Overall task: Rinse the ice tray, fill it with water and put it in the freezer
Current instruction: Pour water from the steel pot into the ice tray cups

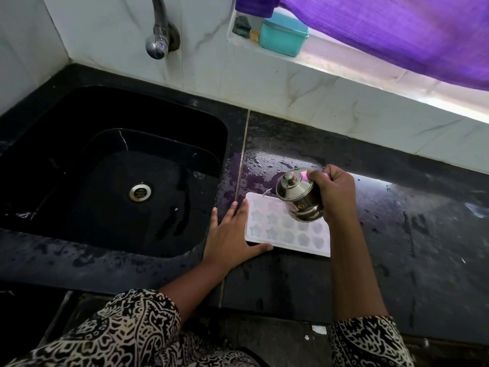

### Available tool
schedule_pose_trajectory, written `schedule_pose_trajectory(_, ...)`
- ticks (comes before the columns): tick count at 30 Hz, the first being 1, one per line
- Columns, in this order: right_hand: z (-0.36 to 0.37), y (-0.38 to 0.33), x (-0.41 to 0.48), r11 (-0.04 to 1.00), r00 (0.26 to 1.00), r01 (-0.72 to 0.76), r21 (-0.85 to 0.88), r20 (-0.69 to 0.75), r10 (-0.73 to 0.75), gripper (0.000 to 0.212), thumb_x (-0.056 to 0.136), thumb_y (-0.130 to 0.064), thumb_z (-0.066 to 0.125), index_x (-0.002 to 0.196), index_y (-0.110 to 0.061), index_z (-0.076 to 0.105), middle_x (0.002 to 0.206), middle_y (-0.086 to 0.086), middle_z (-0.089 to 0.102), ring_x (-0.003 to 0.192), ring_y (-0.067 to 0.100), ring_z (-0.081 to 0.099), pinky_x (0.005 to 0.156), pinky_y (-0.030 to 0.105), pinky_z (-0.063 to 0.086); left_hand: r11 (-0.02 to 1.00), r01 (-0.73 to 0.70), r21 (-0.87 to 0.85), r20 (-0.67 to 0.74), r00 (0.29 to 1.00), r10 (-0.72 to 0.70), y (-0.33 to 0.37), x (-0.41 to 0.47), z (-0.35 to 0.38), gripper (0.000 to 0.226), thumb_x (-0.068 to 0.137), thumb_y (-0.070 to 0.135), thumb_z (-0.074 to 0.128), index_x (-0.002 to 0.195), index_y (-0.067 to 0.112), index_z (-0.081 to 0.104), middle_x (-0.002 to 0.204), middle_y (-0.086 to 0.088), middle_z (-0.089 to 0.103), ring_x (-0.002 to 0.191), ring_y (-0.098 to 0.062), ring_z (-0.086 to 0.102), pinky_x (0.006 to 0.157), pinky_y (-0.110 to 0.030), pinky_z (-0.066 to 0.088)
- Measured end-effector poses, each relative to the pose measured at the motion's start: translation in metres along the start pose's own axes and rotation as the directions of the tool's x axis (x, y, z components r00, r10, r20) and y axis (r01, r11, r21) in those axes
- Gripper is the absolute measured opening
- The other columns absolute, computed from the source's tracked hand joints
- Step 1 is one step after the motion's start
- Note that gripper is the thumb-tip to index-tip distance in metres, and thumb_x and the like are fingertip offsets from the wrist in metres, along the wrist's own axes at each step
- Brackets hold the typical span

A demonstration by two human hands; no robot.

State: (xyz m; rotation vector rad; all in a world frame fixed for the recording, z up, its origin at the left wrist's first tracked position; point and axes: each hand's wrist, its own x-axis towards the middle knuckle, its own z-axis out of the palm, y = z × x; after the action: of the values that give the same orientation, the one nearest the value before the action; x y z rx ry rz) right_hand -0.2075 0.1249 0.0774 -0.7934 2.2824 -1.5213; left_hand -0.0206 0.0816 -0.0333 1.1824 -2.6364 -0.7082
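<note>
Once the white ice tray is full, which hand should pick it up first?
Left. The left hand lies flat and free against the near-left corner of the white star-celled plastic ice tray, while the right hand grips the small lidded steel pot tilted over it.

One view only: a wide-angle camera worn on the person's head, facing forward and steeply down onto the dark surface [410, 234]. It sits close, so the forearms [352, 274] enter from the bottom edge and reach to mid-frame. The sink [66, 115] fills the left half; the tap [158, 35] and the wall [105, 35] run along the top; a ledge [344, 64] slants down across the upper right. The tray [277, 234] lies just right of centre. Straight edges bow toward the frame's sides.
</note>
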Motion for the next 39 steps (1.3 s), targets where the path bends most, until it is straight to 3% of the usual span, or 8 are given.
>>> schedule_pose_trajectory(3, -0.002, 0.000, 0.000, 0.997, 0.999, -0.032, 0.068, 0.007, 0.032, 0.018, 0.081, -0.012, 0.064, 0.071, -0.007, 0.049, 0.067, 0.013, 0.051, 0.062, 0.017, 0.049, 0.055, 0.026, 0.045, 1.000, -0.002, 0.001, 0.003, 1.000, 0.002, 0.000, 0.001, 0.000, 0.120, 0.067, 0.088, 0.043, 0.154, 0.018, 0.001, 0.161, 0.008, 0.015, 0.148, -0.008, 0.003, 0.118, -0.046, -0.009)
schedule_pose_trajectory(8, -0.015, 0.006, -0.002, 0.913, 0.984, -0.151, 0.380, -0.031, 0.175, 0.030, 0.083, -0.002, 0.060, 0.059, -0.012, 0.044, 0.048, -0.004, 0.047, 0.049, 0.008, 0.043, 0.048, 0.018, 0.040, 1.000, -0.008, 0.000, 0.011, 1.000, 0.008, -0.001, 0.000, 0.001, 0.120, 0.067, 0.089, 0.041, 0.154, 0.018, 0.000, 0.161, 0.007, 0.014, 0.149, -0.008, 0.002, 0.119, -0.047, -0.008)
schedule_pose_trajectory(10, -0.023, 0.011, -0.003, 0.891, 0.981, -0.156, 0.426, -0.038, 0.190, 0.031, 0.084, -0.001, 0.058, 0.059, -0.012, 0.044, 0.045, -0.008, 0.049, 0.049, 0.008, 0.044, 0.048, 0.016, 0.041, 1.000, -0.009, 0.004, 0.009, 1.000, 0.009, -0.001, 0.000, 0.001, 0.120, 0.067, 0.089, 0.041, 0.154, 0.018, -0.001, 0.162, 0.007, 0.014, 0.149, -0.008, 0.002, 0.118, -0.047, -0.008)
schedule_pose_trajectory(20, -0.050, 0.030, -0.004, 0.941, 0.980, -0.133, 0.311, -0.101, 0.172, 0.035, 0.074, -0.008, 0.067, 0.054, -0.020, 0.041, 0.057, 0.006, 0.040, 0.058, 0.020, 0.040, 0.057, 0.032, 0.039, 1.000, -0.003, 0.003, 0.004, 1.000, 0.003, 0.000, -0.001, 0.001, 0.121, 0.066, 0.089, 0.043, 0.154, 0.018, -0.001, 0.161, 0.007, 0.014, 0.149, -0.008, 0.003, 0.119, -0.046, -0.006)
schedule_pose_trajectory(28, -0.056, 0.025, -0.005, 0.972, 0.984, -0.080, 0.222, -0.138, 0.112, 0.035, 0.077, -0.012, 0.065, 0.053, -0.020, 0.041, 0.047, -0.006, 0.046, 0.048, 0.012, 0.043, 0.050, 0.024, 0.039, 1.000, -0.005, 0.014, -0.004, 1.000, 0.005, 0.000, -0.001, 0.001, 0.120, 0.067, 0.088, 0.044, 0.154, 0.018, 0.000, 0.161, 0.008, 0.014, 0.148, -0.007, 0.003, 0.119, -0.046, -0.006)
schedule_pose_trajectory(35, -0.060, 0.022, -0.004, 0.978, 0.985, -0.059, 0.199, -0.148, 0.089, 0.034, 0.078, -0.011, 0.064, 0.056, -0.019, 0.040, 0.045, -0.009, 0.045, 0.043, 0.006, 0.042, 0.045, 0.020, 0.037, 1.000, -0.007, 0.006, -0.010, 1.000, 0.007, 0.000, -0.001, 0.002, 0.120, 0.068, 0.087, 0.046, 0.154, 0.018, 0.001, 0.161, 0.007, 0.015, 0.148, -0.008, 0.004, 0.118, -0.046, -0.006)
schedule_pose_trajectory(39, -0.063, 0.021, -0.003, 0.974, 0.984, -0.069, 0.214, -0.147, 0.102, 0.033, 0.075, -0.013, 0.065, 0.054, -0.021, 0.042, 0.047, -0.006, 0.046, 0.046, 0.011, 0.043, 0.048, 0.023, 0.038, 1.000, -0.006, 0.016, -0.008, 1.000, 0.006, 0.000, -0.001, 0.002, 0.119, 0.068, 0.087, 0.045, 0.154, 0.018, 0.000, 0.161, 0.007, 0.015, 0.148, -0.008, 0.004, 0.119, -0.046, -0.006)
